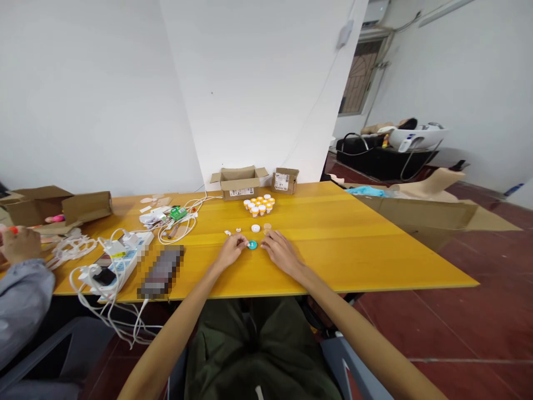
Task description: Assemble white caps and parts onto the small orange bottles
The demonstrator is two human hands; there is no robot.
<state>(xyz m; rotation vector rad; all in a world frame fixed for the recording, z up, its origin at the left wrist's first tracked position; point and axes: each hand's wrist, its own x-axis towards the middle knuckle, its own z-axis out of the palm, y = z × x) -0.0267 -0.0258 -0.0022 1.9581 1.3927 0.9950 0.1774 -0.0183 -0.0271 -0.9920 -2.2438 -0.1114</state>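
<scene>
A small teal disc (252, 245) with something white on it lies on the table between my hands. My left hand (232, 250) is at its left edge, thumb and fingertips pinched together; what they hold, if anything, is too small to make out. To the right, my right hand (283, 251) rests low over the table with its fingers stretched forward, thumb side towards the disc. Just beyond the fingers are a white round lid (255, 228) and a clear, amber-tinted round piece (267, 226). Two small white pieces, one of them a dotted cube (239, 229), lie past my left hand.
Several small white-and-orange capped containers (259, 205) stand grouped before an open carton (239, 183) and a smaller box (285, 181). Left are a phone (161, 272), a power strip (125, 264) with tangled white cables, and electronic parts (178, 213). Another person's hand (20, 244) is at far left.
</scene>
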